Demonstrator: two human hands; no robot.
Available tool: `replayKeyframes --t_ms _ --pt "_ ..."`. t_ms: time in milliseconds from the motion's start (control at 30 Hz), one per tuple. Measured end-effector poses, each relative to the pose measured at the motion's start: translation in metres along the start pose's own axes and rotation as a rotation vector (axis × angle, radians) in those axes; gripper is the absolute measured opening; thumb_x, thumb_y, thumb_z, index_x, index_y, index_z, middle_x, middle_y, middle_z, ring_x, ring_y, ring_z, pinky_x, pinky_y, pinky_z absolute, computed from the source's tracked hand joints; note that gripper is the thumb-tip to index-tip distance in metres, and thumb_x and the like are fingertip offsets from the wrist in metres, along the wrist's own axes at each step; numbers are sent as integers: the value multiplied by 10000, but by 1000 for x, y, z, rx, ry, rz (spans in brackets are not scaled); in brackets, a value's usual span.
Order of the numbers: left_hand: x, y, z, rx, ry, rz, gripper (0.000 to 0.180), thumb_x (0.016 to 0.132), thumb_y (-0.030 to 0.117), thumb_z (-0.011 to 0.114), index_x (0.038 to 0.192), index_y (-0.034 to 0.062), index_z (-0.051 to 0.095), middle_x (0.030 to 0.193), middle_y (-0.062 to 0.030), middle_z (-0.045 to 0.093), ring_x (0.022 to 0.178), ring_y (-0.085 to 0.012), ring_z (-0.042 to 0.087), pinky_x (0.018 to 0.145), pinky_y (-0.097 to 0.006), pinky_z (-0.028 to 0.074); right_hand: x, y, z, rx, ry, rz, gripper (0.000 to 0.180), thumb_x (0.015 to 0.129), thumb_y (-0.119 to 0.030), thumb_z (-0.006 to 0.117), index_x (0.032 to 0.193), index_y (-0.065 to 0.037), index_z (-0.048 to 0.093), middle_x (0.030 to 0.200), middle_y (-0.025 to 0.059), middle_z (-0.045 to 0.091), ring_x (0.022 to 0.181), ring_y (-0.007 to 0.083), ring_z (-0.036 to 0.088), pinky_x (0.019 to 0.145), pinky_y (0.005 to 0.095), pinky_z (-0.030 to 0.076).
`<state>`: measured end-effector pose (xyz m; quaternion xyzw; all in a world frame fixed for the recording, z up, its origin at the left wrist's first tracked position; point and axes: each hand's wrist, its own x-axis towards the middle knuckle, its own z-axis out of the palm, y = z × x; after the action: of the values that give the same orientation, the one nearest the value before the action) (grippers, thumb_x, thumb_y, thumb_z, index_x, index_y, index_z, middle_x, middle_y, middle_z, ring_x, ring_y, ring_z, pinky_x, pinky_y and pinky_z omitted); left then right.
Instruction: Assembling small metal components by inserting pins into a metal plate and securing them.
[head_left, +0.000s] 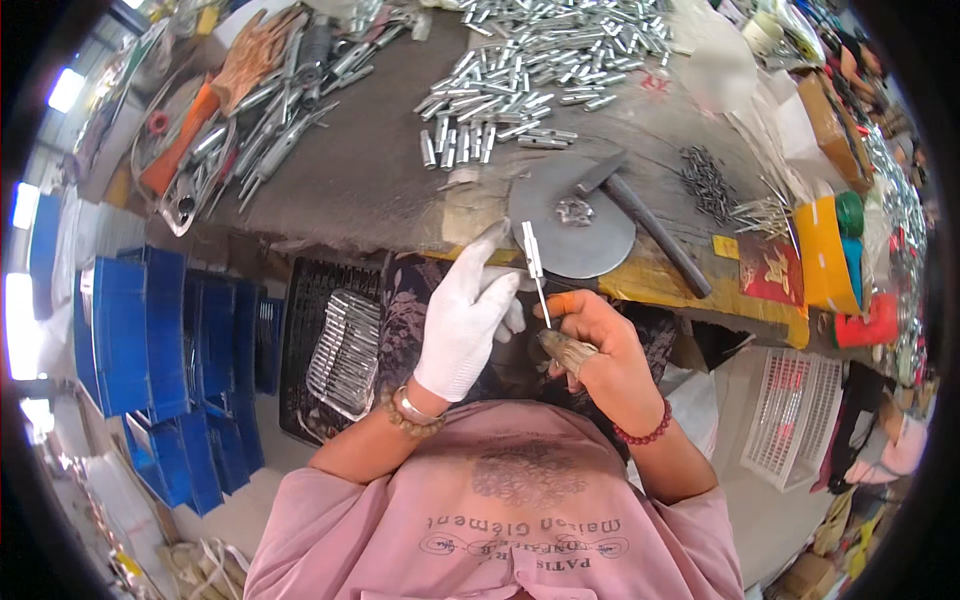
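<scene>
My left hand [462, 325], in a white glove, is raised in front of the bench edge with its fingers apart and nothing visible in them. Just to its right, my right hand [603, 352] pinches a thin metal rod [544, 306] that points up and slightly left. On the rod's upper end sits a silvery metal sleeve [531, 250], close to the gloved fingertips but apart from them. Wraps cover some of my right fingertips. Beyond both hands, a round grey metal plate [592, 240] lies on the bench with a hammer [650, 225] and a small heap of metal bits [575, 211].
A large pile of metal sleeves [560, 60] covers the back of the bench [385, 150]. Tools and an orange glove [255, 60] lie at left, small dark pins [708, 185] at right. Below are blue bins [130, 335], a black crate [295, 400] and a white basket [790, 415].
</scene>
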<state>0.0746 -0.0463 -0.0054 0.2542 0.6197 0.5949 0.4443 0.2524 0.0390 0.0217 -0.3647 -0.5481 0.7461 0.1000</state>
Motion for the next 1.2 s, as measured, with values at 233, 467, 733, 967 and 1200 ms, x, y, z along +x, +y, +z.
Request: replayKeyframes --t_ms 233,467,733,967,1200 --pt "-5 0 -10 -44 42 19 648 1057 91 668 1657 41 427 1018 -56 765 704 -46 581 603 -205 467 6 10 17 -119 -17 -81 403 918 82 594 1308 -10 635 822 26 629 734 84 632 630 265 480" --pt "-20 -5 -53 -76 194 142 684 1008 136 747 1625 57 463 981 -17 713 742 -38 557 637 -209 450 6 -6 17 -831 198 -684 328 949 -8 743 1275 -28 765 1168 174 796 1003 343 777 905 401 596" --pt "-46 -168 -239 214 846 -129 703 925 104 740 1576 -23 507 1130 -164 769 953 -202 722 878 -341 576 63 6 -25 -1150 667 -1051 630 1003 -161 766 1567 16 547 1578 222 564 1460 407 525 1232 494 396" --pt "-39 -255 -282 420 932 -267 649 925 175 805 1510 -11 595 1152 -182 762 1018 -257 734 915 -380 572 72 9 -21 -1203 699 -1106 733 1031 -318 763 1611 32 484 1650 263 480 1520 442 459 1262 526 359" --pt "-13 -264 -283 601 1006 -262 633 918 221 812 1498 55 621 1128 -216 788 1061 -352 764 954 -442 586 67 12 -23 -1236 683 -1076 755 1028 -332 768 1619 32 470 1657 269 469 1526 444 453 1264 528 358"
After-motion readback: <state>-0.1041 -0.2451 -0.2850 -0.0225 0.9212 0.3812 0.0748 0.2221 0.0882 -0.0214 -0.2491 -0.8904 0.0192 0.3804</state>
